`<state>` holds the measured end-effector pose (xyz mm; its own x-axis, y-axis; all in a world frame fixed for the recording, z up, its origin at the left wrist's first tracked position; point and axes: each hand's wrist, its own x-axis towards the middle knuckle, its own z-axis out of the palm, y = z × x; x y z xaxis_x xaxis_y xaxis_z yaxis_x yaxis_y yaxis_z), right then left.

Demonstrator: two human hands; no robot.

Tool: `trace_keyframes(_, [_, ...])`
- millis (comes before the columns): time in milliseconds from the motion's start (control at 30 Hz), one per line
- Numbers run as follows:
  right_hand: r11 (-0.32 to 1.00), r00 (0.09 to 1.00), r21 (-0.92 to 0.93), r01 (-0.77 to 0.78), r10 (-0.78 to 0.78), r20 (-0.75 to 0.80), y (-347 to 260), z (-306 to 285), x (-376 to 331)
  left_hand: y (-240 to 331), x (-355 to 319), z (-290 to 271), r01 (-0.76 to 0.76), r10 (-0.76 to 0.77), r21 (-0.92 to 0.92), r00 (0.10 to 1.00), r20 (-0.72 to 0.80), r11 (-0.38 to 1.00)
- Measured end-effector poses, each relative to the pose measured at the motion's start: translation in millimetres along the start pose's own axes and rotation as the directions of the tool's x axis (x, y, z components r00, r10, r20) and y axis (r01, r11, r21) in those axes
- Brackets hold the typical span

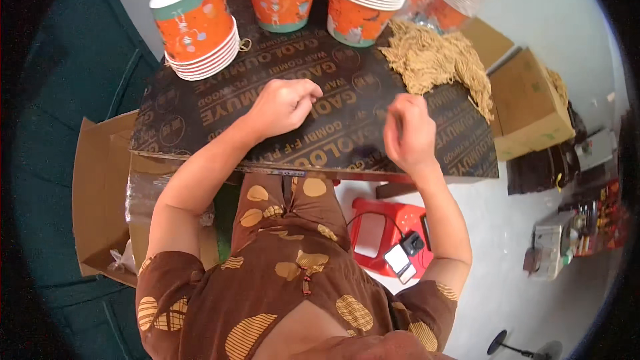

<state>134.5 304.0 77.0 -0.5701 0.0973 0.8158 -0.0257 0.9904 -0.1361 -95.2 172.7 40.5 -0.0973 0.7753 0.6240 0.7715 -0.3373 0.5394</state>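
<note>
My left hand point(288, 105) is over the middle of the dark printed board table point(347, 110), its fingers curled and pressed together. To its right, my right hand point(411, 132) is also closed, thumb against fingers and slightly blurred. Whether a thin strand is held in either hand is too small to make out. Beyond my right hand lies a heap of tan strings point(430, 57). At the far left, orange and green paper bowls point(193, 30) are stacked upside down, with a bit of string beside their rims. Upright bowls point(283, 3) and a taller upright bowl stack point(360, 23) stand farther back.
Plastic-wrapped bowls point(450, 7) are at the back right. An open cardboard box point(100, 193) stands left of the table, another box point(530, 103) to the right. Below the table edge, a red stool point(373, 227) bears a small black device and a white one.
</note>
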Motion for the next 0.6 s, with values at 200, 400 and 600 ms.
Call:
trace_keyframes(200, [1.0,0.989,-0.008,-0.023,0.024,0.143,50.5,36.1,12.9,9.5,10.8,-10.2,0.068,-0.066,0.027,0.996,-0.063,0.997])
trace_keyframes(400, [0.997,0.988,0.013,-0.076,0.074,0.133,62.7,43.6,-0.2,-17.7,61.0,-48.6,-0.031,0.112,0.434,0.98,-0.163,0.9])
trace_keyframes(600, [0.997,0.992,0.002,-0.073,0.072,0.102,60.7,44.5,1.4,-46.5,134.8,-97.4,0.081,0.03,0.732,0.99,-0.136,0.677])
